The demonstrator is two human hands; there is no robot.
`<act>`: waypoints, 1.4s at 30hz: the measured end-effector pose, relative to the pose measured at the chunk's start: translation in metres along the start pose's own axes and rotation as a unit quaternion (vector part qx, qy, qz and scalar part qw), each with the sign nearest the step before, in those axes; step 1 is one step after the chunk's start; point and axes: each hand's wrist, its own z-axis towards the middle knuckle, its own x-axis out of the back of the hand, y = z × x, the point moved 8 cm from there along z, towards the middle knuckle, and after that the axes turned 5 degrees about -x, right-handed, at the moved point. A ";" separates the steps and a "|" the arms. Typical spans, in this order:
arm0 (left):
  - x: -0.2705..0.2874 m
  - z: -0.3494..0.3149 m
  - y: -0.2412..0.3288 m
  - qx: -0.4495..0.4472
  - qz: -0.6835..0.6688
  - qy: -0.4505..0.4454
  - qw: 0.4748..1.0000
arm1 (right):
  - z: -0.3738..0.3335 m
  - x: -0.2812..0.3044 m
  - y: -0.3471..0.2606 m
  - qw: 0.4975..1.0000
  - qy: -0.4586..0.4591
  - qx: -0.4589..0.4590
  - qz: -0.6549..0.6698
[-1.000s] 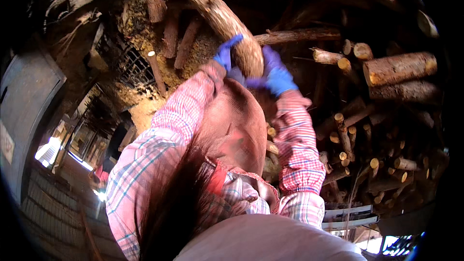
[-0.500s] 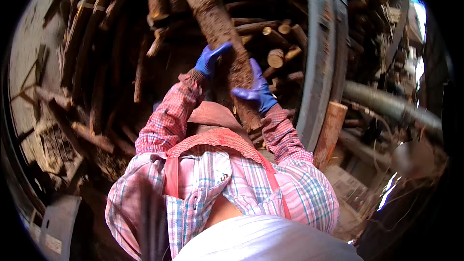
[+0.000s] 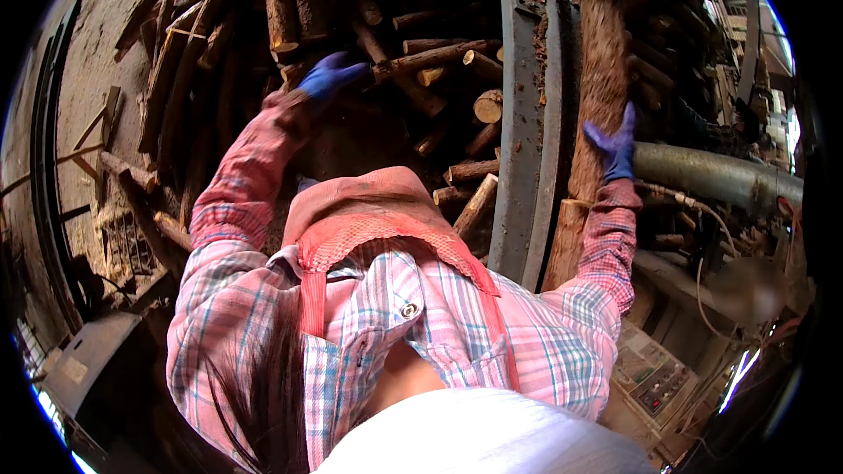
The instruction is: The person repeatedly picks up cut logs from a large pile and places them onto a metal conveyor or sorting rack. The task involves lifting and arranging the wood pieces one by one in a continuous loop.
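Note:
A long, bark-covered log (image 3: pixel 601 61), blurred by motion, lies along the right side of a grey metal trough (image 3: pixel 520 123). My right hand (image 3: pixel 616 145), in a purple-blue glove, holds the log's near part from the right side. Its thumb lies over the bark and its fingers run along the edge. To the left, apart from the log, my left hand (image 3: pixel 332 76) is in a matching glove. It is empty, with its fingers stretched out over the dark ground before the wood pile.
Cut logs (image 3: pixel 439 57) lie heaped ahead, and longer poles (image 3: pixel 180 79) lean at the left. Another upright log (image 3: pixel 566 241) stands against the trough. A thick metal pipe (image 3: pixel 716 171) juts from the right, above a hose (image 3: pixel 702 285) and a control panel (image 3: pixel 654 377) with buttons.
The log has moved right, from in front of me to the trough's right side. My right hand has gone with it; my left hand has let go and moved left.

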 end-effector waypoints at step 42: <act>0.522 -0.520 -0.808 0.356 -0.474 0.642 0.486 | -0.270 -0.796 -0.336 0.680 -0.594 -0.420 -0.094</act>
